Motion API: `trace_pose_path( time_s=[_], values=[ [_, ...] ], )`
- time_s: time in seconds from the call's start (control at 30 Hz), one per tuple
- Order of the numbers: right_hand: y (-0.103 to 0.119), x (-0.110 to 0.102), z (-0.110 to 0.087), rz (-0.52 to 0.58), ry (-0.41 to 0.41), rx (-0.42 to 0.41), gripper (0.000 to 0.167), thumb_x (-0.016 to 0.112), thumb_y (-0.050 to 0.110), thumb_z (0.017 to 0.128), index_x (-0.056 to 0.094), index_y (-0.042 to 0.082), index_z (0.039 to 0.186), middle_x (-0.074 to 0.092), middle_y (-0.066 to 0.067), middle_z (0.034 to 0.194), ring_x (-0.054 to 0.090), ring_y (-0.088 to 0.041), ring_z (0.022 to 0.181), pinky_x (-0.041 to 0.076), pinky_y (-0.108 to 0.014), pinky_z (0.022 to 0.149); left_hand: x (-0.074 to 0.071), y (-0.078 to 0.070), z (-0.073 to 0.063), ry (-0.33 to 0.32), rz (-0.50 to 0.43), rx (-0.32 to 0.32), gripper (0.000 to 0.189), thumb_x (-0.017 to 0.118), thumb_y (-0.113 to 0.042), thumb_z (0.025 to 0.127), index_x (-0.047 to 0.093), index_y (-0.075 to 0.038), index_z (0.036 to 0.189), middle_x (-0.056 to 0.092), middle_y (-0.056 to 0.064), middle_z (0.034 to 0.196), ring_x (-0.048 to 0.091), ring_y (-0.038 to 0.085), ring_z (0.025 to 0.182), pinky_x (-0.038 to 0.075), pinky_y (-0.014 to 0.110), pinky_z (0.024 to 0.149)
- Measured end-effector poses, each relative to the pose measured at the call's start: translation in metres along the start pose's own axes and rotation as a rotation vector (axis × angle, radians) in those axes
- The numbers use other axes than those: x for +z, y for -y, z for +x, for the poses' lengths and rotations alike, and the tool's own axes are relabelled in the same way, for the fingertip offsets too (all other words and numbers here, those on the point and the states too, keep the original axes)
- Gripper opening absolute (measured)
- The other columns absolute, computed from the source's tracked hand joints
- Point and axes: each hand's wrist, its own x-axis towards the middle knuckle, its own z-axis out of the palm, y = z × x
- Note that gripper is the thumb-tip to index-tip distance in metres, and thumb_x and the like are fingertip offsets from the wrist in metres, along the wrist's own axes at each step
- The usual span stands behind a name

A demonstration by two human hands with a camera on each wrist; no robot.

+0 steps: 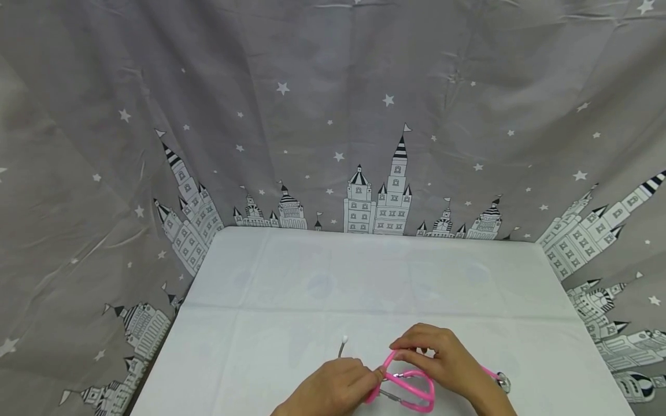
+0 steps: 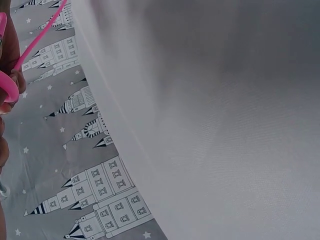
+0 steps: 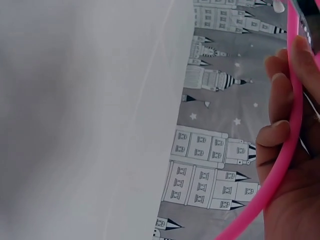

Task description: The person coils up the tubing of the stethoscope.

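Observation:
A pink stethoscope (image 1: pixel 429 394) is held in a bent loop between both hands near the front of the white table. My left hand (image 1: pixel 337 386) grips the tubing and metal parts at the loop's left side. Beyond its knuckles a white ear tip (image 1: pixel 344 339) sticks up on a thin metal tube. My right hand (image 1: pixel 442 357) pinches the tubing between thumb and fingers at the top of the loop. Past the right wrist lies the round metal chest piece (image 1: pixel 503 382). In the right wrist view the pink tube (image 3: pixel 296 107) runs across the palm; the left wrist view shows tubing (image 2: pixel 9 88) at its edge.
The white tabletop (image 1: pixel 291 271) stretches away from the hands to its back edge. A grey curtain (image 1: pixel 312 104) printed with stars and castles hangs behind the table and along both sides.

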Motion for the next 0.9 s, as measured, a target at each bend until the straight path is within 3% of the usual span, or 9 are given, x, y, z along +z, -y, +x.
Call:
trace_pose_path(
  time_s=[0.13,0.33,0.6,0.73,0.9],
  values=[
    [-0.004,-0.003,-0.002,0.01,0.006,-0.002,0.035,0.085,0.001,0.088,0.081,0.022,0.116,0.08,0.006,0.102,0.073,-0.006,0.089,0.056,-0.014,0.075,0.0,-0.001,-0.002,-0.007,0.017,0.012,0.013,0.068,-0.022,0.105,0.068,-0.013,0.113,0.053,-0.016,0.082,0.047,-0.003,0.076,0.034,0.007,0.071],
    [-0.009,-0.009,-0.008,-0.013,-0.004,0.083,0.032,0.084,0.002,0.09,0.081,0.022,0.115,0.081,0.005,0.104,0.074,-0.004,0.092,0.057,-0.014,0.076,0.0,-0.002,-0.001,-0.012,0.048,0.027,0.013,0.064,-0.024,0.107,0.069,-0.012,0.114,0.053,-0.016,0.081,0.046,-0.002,0.075,0.033,0.008,0.07],
    [-0.016,-0.014,-0.012,-0.016,-0.044,0.13,0.032,0.084,0.0,0.088,0.082,0.02,0.113,0.082,0.004,0.103,0.072,-0.004,0.089,0.057,-0.015,0.074,-0.004,-0.006,0.0,0.026,-0.016,-0.041,0.027,0.059,-0.04,0.11,0.066,-0.015,0.113,0.053,-0.016,0.081,0.045,-0.004,0.077,0.033,0.006,0.07],
    [-0.018,-0.018,-0.014,-0.056,-0.055,0.174,0.031,0.085,0.004,0.089,0.082,0.023,0.112,0.081,0.007,0.103,0.071,-0.003,0.088,0.058,-0.015,0.074,-0.004,-0.005,0.0,0.014,0.017,-0.02,0.022,0.059,-0.033,0.11,0.067,-0.013,0.113,0.053,-0.015,0.081,0.045,-0.002,0.076,0.034,0.008,0.07],
    [-0.022,-0.024,-0.018,-0.1,-0.086,0.196,0.032,0.087,0.002,0.087,0.083,0.022,0.111,0.081,0.007,0.101,0.07,-0.002,0.087,0.057,-0.014,0.074,-0.004,-0.006,-0.001,0.024,-0.01,-0.034,0.023,0.06,-0.034,0.11,0.067,-0.013,0.116,0.054,-0.015,0.083,0.046,-0.002,0.078,0.035,0.007,0.071]
  ],
)
